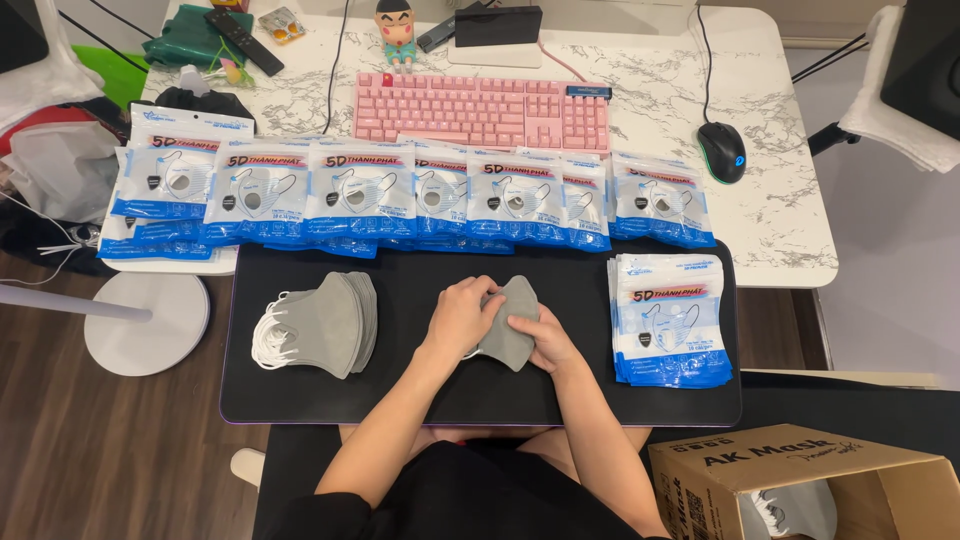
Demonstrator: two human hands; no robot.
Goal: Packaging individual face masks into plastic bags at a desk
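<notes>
Currently I log one grey mask bundle [512, 325], centre of black mat [300, 400]: light, soft, pliable. My left hand [458, 318] and right hand [540, 338] grip its edges; folded spine suits holding.

You had a pink keyboard [482, 109] at the back of the marble table [780, 215], and a black mouse [722, 151] lay well apart to its right. A small cartoon figure [396, 32] stood behind the keyboard, and a black remote [243, 41] lay near the green cloth [190, 42]. An open cardboard box [800, 480] stood at the lower right, on the floor side.
</notes>
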